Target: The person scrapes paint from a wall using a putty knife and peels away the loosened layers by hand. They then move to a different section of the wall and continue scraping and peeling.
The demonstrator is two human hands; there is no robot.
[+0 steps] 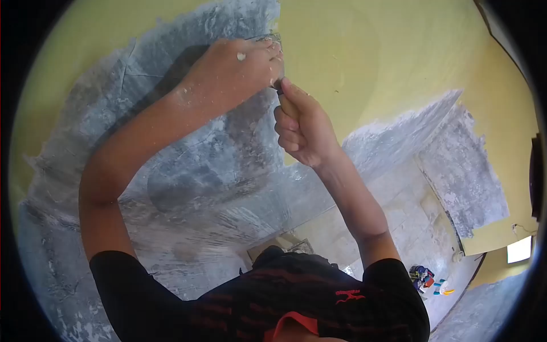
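A wall of yellow paint (353, 51) with a large bare grey patch (199, 142) fills the view in front of me. At the edge between the two, my right hand (305, 119) is wrapped around the handle of a scraper (278, 86), whose dark end shows above the fist. My left hand (245, 64), dusted with pale flakes, curls over the scraper's upper part just above the right hand. Most of the blade is hidden behind the left fingers.
Another stripped grey patch (464, 171) lies on the wall to the right. On the floor at lower right are several small colourful items (421, 277) and a blue, white and yellow object (443, 288). A framed board (299, 246) is partly visible behind my shoulder.
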